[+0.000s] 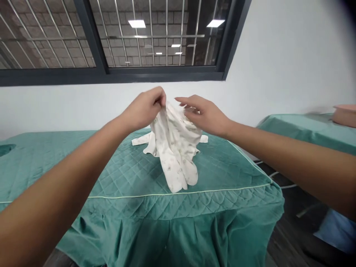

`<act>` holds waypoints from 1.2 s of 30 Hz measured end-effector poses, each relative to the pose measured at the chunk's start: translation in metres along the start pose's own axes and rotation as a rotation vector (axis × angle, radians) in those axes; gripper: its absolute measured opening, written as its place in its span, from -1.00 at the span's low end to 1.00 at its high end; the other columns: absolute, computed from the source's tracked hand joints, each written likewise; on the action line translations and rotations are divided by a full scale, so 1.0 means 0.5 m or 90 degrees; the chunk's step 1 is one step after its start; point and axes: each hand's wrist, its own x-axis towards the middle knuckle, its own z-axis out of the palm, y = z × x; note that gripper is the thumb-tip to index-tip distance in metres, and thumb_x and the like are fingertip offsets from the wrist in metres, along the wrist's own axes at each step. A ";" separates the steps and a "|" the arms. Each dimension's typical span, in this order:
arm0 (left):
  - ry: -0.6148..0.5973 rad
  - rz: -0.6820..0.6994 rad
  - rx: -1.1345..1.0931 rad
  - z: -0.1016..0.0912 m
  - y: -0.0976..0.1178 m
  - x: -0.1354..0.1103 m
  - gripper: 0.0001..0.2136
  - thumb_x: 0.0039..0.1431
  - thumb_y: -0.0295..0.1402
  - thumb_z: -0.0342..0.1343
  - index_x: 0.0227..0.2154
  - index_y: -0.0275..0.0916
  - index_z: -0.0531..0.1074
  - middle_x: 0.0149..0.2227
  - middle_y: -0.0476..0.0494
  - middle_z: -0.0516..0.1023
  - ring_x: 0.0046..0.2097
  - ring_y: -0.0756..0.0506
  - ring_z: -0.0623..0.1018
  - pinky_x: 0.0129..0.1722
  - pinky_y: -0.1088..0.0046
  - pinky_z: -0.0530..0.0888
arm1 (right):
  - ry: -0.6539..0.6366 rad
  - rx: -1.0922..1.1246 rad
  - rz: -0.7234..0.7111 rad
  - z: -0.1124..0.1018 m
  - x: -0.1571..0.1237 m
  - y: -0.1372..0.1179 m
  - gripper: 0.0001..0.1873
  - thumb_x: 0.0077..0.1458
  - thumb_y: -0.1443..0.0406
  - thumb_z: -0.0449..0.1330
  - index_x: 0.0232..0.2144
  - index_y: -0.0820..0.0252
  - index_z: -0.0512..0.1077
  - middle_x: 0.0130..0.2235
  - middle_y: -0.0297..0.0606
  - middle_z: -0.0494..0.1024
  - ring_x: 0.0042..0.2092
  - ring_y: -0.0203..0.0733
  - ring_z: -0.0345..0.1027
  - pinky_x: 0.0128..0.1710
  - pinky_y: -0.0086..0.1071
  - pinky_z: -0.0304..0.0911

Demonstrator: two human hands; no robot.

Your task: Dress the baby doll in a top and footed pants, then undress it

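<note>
My left hand (pixel 148 107) pinches the waist edge of small white footed baby pants (pixel 174 148) with a faint print, holding them up above the bed. The two legs hang down, their rounded feet close to the bed's front piping. My right hand (pixel 204 114) is at the right side of the waist, its fingers apart and partly over the cloth; no grip shows. Behind the pants a white baby top (pixel 150 144) lies on the bed, with sleeve ends out on both sides and its middle hidden.
Green quilted bedding (pixel 119 170) covers the bed, with a gathered skirt in front. A second green-covered bed (pixel 300 126) stands at the right, bearing a pinkish object (pixel 345 115). A dark-framed window (pixel 167 70) is set in the white wall behind. Blue fabric (pixel 336 230) lies low at right.
</note>
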 end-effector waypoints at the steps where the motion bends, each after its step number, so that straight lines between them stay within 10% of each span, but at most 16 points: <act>1: 0.046 0.011 -0.030 -0.003 0.000 0.003 -0.83 0.08 -0.65 0.05 -0.42 -0.22 0.38 -0.41 -0.01 0.38 -0.21 -0.09 0.47 -0.05 0.34 0.39 | -0.001 0.025 -0.002 0.006 0.003 -0.013 -0.68 0.12 0.31 0.19 -0.06 0.04 0.52 0.01 -0.30 0.52 0.04 -0.08 0.37 0.10 -0.14 0.25; 11: 0.085 -0.050 -0.236 0.028 -0.033 -0.009 -0.93 0.17 -0.46 0.16 -0.28 -0.26 0.44 -0.34 -0.04 0.46 -0.19 -0.08 0.53 -0.11 0.38 0.46 | -0.111 0.299 0.121 0.092 0.035 -0.018 -0.69 -0.10 0.26 0.44 -0.33 0.13 0.40 -0.30 -0.36 0.51 -0.20 -0.18 0.41 -0.11 -0.22 0.38; 16: -0.105 -0.263 -0.441 0.046 -0.093 -0.051 -0.71 0.20 -0.11 0.20 -0.34 -0.28 0.48 -0.39 -0.13 0.53 -0.34 -0.10 0.56 -0.31 0.36 0.52 | -0.173 0.313 0.161 0.086 0.023 0.013 -0.68 -0.06 0.17 0.45 -0.45 0.14 0.37 -0.43 -0.39 0.43 -0.32 -0.23 0.36 -0.28 -0.30 0.34; 21: -0.324 -0.347 -0.508 0.068 -0.131 -0.087 -0.63 0.02 -0.10 0.36 -0.25 -0.31 0.55 -0.28 -0.25 0.62 -0.18 -0.24 0.64 -0.18 0.25 0.59 | -0.065 0.329 0.199 0.079 0.011 0.057 -0.62 -0.01 0.08 0.43 -0.47 0.12 0.33 -0.44 -0.40 0.43 -0.37 -0.26 0.33 -0.36 -0.36 0.26; 25: -0.173 -0.287 -0.613 0.104 -0.144 -0.078 -0.64 0.07 -0.13 0.33 -0.18 -0.30 0.52 -0.27 -0.22 0.62 -0.14 -0.22 0.64 -0.09 0.26 0.58 | -0.051 0.407 0.249 0.085 -0.011 0.091 -0.61 0.01 0.02 0.40 -0.45 0.11 0.34 -0.44 -0.42 0.44 -0.42 -0.30 0.33 -0.42 -0.40 0.26; 31: -0.054 -0.321 -0.648 0.178 -0.154 -0.074 -0.60 0.15 -0.02 0.23 -0.17 -0.28 0.47 -0.29 -0.20 0.62 -0.13 -0.22 0.64 -0.06 0.24 0.56 | -0.349 0.415 0.351 0.109 -0.064 0.117 -0.62 -0.04 0.00 0.42 -0.32 0.15 0.53 -0.30 -0.23 0.62 -0.27 -0.09 0.52 -0.32 -0.28 0.45; 36: -0.217 -0.390 -0.653 0.210 -0.168 -0.114 -0.55 0.08 -0.03 0.30 -0.13 -0.31 0.52 -0.23 -0.27 0.66 -0.11 -0.26 0.64 -0.02 0.16 0.54 | -0.108 0.513 0.336 0.133 -0.065 0.150 -0.59 0.08 -0.07 0.31 -0.25 0.13 0.51 -0.31 -0.23 0.63 -0.22 -0.06 0.55 -0.22 -0.23 0.50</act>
